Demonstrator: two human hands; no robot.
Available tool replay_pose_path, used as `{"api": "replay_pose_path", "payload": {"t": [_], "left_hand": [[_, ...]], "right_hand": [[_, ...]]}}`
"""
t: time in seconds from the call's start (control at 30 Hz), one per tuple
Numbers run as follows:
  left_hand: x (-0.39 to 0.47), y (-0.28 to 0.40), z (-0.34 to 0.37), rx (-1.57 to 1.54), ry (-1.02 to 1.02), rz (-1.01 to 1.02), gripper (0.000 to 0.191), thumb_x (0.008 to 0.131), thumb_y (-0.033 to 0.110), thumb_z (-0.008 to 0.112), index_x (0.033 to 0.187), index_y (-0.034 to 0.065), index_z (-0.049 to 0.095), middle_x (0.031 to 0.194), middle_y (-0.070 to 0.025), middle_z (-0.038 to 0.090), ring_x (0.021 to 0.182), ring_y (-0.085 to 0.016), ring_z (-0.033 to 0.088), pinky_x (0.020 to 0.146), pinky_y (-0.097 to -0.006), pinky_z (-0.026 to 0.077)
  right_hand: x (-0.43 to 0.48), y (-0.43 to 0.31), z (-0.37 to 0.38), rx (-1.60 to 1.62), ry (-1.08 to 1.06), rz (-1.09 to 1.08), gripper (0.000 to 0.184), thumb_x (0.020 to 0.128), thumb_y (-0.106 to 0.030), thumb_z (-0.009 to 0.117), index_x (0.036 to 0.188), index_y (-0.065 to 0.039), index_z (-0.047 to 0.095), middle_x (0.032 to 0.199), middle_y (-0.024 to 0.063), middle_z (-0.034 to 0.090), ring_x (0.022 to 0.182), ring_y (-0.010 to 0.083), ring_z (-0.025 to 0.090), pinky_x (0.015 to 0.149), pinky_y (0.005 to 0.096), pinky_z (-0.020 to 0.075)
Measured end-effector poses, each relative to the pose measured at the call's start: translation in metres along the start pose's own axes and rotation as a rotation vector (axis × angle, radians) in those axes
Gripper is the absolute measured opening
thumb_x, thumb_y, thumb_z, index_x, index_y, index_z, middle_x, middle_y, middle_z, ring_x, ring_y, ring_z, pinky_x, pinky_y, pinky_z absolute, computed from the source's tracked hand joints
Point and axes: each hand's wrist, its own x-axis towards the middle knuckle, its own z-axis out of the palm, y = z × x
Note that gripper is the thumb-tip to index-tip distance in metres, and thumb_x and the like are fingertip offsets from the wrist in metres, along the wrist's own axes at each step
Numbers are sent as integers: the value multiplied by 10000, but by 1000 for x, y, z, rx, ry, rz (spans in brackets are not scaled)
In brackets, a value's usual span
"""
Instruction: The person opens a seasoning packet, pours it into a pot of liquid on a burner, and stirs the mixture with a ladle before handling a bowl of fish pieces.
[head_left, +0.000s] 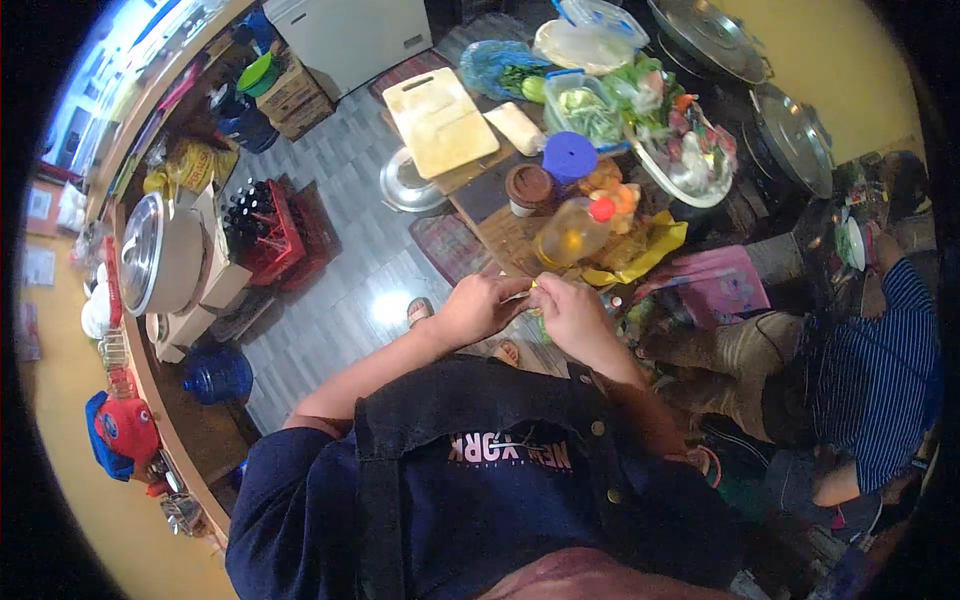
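Note:
My left hand (478, 306) and my right hand (576, 313) meet in front of my chest, fingertips together. A small yellow object (535, 286) shows between them, mostly hidden by the fingers, so its kind is unclear. Just beyond my hands is the wooden table (491, 225). On its near side lie a clear bottle (574, 231) of yellowish liquid with a red cap and a yellow plastic bag (652, 244). Behind the bottle stand a brown-lidded cup (528, 187), a container with a purple lid (570, 156) and a bag of orange-coloured pieces (616, 191).
A cutting board (441, 124) overhangs the table's left edge. Further back are a tub of shredded greens (583, 112) and a white basin (686, 187) of bagged vegetables. Large lidded pots (791, 139) stand right. A person in a striped shirt (874, 367) is close at my right. Red bottle crates (281, 236) stand left.

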Motion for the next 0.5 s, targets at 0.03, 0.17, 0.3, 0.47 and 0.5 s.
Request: {"api": "replay_pose_path", "payload": {"t": [0.03,0.17,0.3,0.47,0.5], "left_hand": [[-3,-6,-9,-19,-3,-8,153,761,121,655,895,64,609,746,-160,603,670,-338,601,573,-380,481],[-14,-28,-40,-17,26,-84,153,770,115,643,913,72,613,753,-157,607,674,-331,608,586,-366,491],[-5,-35,-81,-53,-4,-80,138,776,149,622,904,99,627,749,-159,607,649,-355,587,559,-412,483],[-1,-52,-99,-28,-8,-44,162,779,159,621,933,118,647,745,-153,617,632,-345,595,563,-414,488],[-1,-53,-102,-36,-20,-34,162,779,159,621,933,118,647,745,-153,617,632,-345,595,563,-414,488]], "right_hand": [[9,-6,6,33,2,-3,123,830,-132,537,796,-22,495,684,222,531,692,416,544,564,464,401],[49,-32,18,-24,41,-59,163,830,-161,544,734,-30,527,671,216,557,668,405,569,554,487,413],[77,-50,21,-5,27,14,55,793,-83,545,796,-34,572,738,216,572,712,395,572,575,448,443],[90,-64,26,-19,14,89,94,786,-57,516,831,-27,593,753,197,591,730,383,586,614,449,455],[89,-66,26,-24,33,92,112,784,-63,506,829,-28,602,754,196,600,736,379,595,630,456,463]]}}
